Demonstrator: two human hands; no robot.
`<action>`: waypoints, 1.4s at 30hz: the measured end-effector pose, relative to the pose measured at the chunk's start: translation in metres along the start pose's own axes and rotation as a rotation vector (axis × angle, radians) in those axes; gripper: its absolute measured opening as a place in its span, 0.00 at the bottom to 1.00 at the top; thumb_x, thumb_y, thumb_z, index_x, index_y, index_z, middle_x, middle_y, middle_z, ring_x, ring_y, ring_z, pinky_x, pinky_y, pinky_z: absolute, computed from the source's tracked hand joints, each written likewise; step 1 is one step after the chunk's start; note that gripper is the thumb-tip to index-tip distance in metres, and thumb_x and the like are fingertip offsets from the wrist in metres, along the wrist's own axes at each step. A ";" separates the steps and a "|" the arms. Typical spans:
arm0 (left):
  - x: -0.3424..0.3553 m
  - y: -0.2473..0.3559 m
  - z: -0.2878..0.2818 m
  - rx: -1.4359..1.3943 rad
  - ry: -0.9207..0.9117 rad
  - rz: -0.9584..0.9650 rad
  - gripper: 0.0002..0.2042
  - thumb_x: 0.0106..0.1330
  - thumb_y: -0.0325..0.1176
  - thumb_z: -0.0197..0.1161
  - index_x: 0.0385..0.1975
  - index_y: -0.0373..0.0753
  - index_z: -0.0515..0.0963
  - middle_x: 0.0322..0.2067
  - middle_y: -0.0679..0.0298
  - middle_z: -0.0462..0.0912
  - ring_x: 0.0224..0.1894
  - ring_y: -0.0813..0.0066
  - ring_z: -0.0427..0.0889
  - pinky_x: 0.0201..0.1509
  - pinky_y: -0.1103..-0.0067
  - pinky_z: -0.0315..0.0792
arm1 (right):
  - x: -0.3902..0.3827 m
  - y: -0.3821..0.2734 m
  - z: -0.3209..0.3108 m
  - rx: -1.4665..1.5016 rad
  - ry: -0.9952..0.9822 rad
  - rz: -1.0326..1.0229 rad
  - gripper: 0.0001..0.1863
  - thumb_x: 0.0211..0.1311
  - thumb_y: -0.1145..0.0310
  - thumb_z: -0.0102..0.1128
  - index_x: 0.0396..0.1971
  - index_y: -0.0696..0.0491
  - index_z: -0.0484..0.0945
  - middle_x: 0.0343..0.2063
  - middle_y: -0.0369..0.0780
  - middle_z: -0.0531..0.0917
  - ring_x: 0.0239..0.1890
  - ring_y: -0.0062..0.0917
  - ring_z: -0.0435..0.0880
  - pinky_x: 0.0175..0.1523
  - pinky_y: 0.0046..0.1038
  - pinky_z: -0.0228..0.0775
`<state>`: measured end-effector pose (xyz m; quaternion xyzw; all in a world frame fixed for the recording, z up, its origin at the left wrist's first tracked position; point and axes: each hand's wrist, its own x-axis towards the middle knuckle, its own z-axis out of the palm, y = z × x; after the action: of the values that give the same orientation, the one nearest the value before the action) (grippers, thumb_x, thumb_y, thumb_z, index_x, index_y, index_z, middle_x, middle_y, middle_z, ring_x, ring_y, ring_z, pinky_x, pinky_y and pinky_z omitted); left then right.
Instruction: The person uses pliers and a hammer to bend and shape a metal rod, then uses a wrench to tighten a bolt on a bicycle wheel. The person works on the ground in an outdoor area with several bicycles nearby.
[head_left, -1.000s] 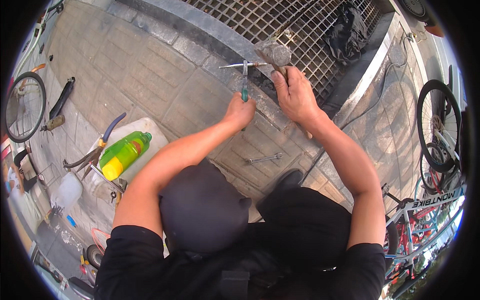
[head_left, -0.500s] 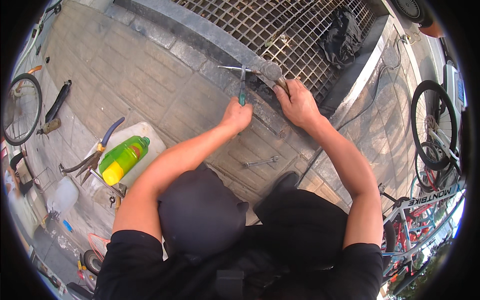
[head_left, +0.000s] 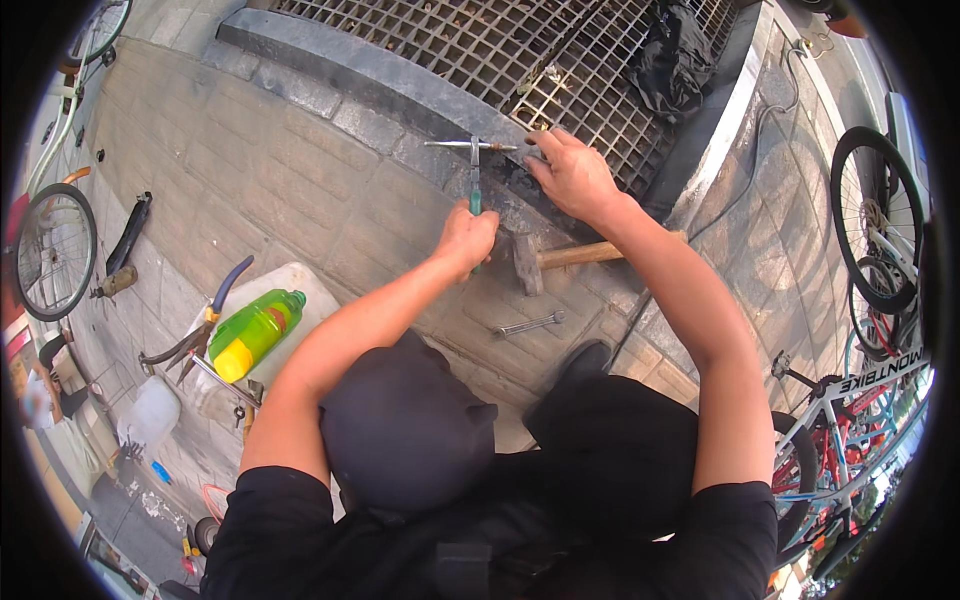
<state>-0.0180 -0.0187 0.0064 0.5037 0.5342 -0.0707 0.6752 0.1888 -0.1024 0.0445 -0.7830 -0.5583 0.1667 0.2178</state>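
Observation:
My left hand (head_left: 467, 238) is closed around a green-handled tool (head_left: 475, 195), whose metal head points away from me; its exact kind is unclear. Across that head lies a thin metal rod (head_left: 450, 144), beside the dark raised edge of the grating. Close to the rod's right end is my right hand (head_left: 575, 178), its thumb and forefinger apart with nothing visible between them. A hammer (head_left: 575, 256) with a wooden handle rests on the paving, the handle's far end passing beneath my right forearm. Nearer me lies a small open-ended wrench (head_left: 530, 323).
A metal grating (head_left: 420, 50) with a black plastic bag (head_left: 675, 65) is ahead. At left, a green and yellow bottle (head_left: 258, 335) and blue-handled cutters (head_left: 215, 310) rest on a pale container. Bicycles (head_left: 850, 420) stand at right; a cable (head_left: 755, 150) crosses the paving.
My right hand has let go of the hammer, which now lies on the paving nearer me. That hand has moved slightly left, toward the rod's end. The left hand keeps its grip.

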 end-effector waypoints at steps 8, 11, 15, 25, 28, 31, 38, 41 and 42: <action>-0.004 -0.002 0.001 -0.108 -0.036 -0.061 0.09 0.66 0.31 0.59 0.43 0.38 0.72 0.26 0.64 0.73 0.23 0.74 0.75 0.23 0.71 0.75 | 0.030 0.014 0.019 0.036 -0.071 -0.117 0.13 0.71 0.64 0.66 0.51 0.53 0.82 0.40 0.43 0.85 0.43 0.47 0.87 0.48 0.45 0.80; -0.006 0.000 -0.001 -0.109 -0.068 -0.062 0.09 0.66 0.30 0.59 0.44 0.38 0.71 0.27 0.64 0.74 0.24 0.74 0.76 0.24 0.71 0.77 | 0.034 0.017 0.019 0.008 -0.062 -0.171 0.11 0.73 0.66 0.63 0.49 0.53 0.82 0.39 0.44 0.85 0.42 0.47 0.87 0.47 0.45 0.80; -0.009 -0.001 -0.002 -0.136 -0.095 -0.067 0.10 0.66 0.30 0.59 0.45 0.38 0.71 0.28 0.64 0.75 0.25 0.74 0.77 0.25 0.71 0.77 | 0.040 0.018 0.019 -0.044 -0.123 -0.181 0.08 0.74 0.66 0.60 0.47 0.53 0.80 0.39 0.44 0.84 0.44 0.46 0.87 0.47 0.45 0.80; -0.016 0.006 0.008 -0.004 0.072 -0.008 0.08 0.68 0.33 0.58 0.42 0.39 0.73 0.25 0.65 0.74 0.20 0.74 0.73 0.23 0.72 0.73 | 0.004 0.004 -0.014 -0.113 -0.148 -0.163 0.16 0.71 0.57 0.67 0.45 0.54 0.81 0.39 0.44 0.83 0.44 0.44 0.87 0.48 0.44 0.81; -0.015 0.002 0.013 -0.013 0.113 -0.008 0.08 0.67 0.33 0.58 0.42 0.39 0.73 0.26 0.64 0.75 0.20 0.73 0.73 0.22 0.71 0.72 | -0.051 0.010 -0.031 -0.185 -0.358 -0.347 0.20 0.66 0.51 0.71 0.41 0.54 0.81 0.38 0.41 0.82 0.46 0.40 0.86 0.49 0.43 0.79; -0.011 -0.002 0.013 -0.051 0.102 -0.003 0.08 0.67 0.33 0.58 0.41 0.39 0.73 0.25 0.64 0.76 0.20 0.74 0.73 0.21 0.71 0.72 | -0.097 0.011 -0.015 -0.484 -0.547 -0.424 0.14 0.65 0.58 0.68 0.38 0.53 0.80 0.37 0.39 0.82 0.45 0.36 0.86 0.46 0.42 0.79; -0.006 -0.005 0.010 -0.078 0.046 0.009 0.05 0.66 0.33 0.58 0.36 0.39 0.73 0.22 0.66 0.72 0.20 0.73 0.73 0.21 0.70 0.72 | -0.097 0.009 -0.038 -0.146 -0.587 -0.083 0.15 0.69 0.65 0.63 0.50 0.57 0.75 0.33 0.50 0.86 0.37 0.48 0.88 0.45 0.47 0.78; -0.007 -0.005 0.010 -0.072 0.052 0.019 0.04 0.67 0.32 0.57 0.34 0.40 0.73 0.22 0.66 0.72 0.19 0.72 0.72 0.20 0.69 0.72 | -0.077 -0.006 -0.060 0.229 -0.484 0.097 0.21 0.76 0.59 0.62 0.56 0.60 0.74 0.36 0.59 0.87 0.41 0.57 0.87 0.45 0.48 0.78; -0.007 -0.006 0.010 -0.076 0.069 0.029 0.04 0.67 0.32 0.57 0.34 0.40 0.73 0.22 0.66 0.72 0.19 0.72 0.72 0.20 0.69 0.72 | -0.068 -0.012 -0.061 0.238 -0.404 0.114 0.21 0.77 0.60 0.61 0.58 0.59 0.75 0.35 0.57 0.87 0.39 0.55 0.87 0.44 0.46 0.78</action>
<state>-0.0181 -0.0322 0.0076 0.4876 0.5520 -0.0231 0.6760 0.1881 -0.1725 0.1043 -0.7327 -0.5219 0.3968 0.1827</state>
